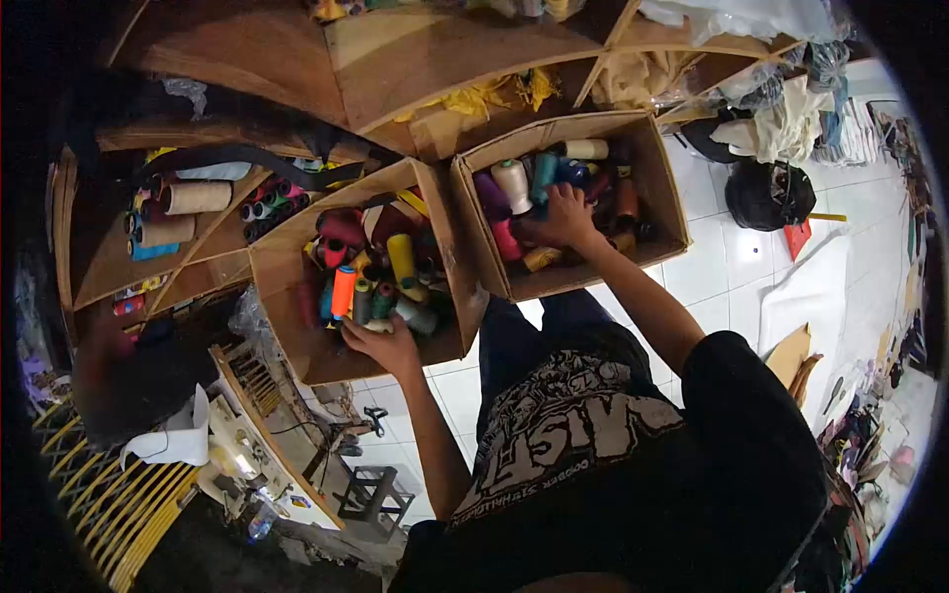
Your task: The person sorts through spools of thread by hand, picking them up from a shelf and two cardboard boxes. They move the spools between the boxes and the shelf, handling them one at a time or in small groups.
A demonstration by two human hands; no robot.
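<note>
Left hand (388, 346) at left carton (287, 282) near edge; right hand (565, 217) central in right carton (664, 188), spools (400, 259) crowding; both grips indeterminable.

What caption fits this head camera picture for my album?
Left hand in one brown cardboard box of colourful thread spools, right hand in the neighbouring box.

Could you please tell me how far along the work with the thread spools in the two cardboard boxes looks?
Done: the left box and the right box each hold many thread spools, jumbled in mixed colours. In hand: the left hand rests on spools in the left box; the right hand reaches among those in the right box. Left: more cones sit on the shelf beside; how much remains is unclear.
</note>
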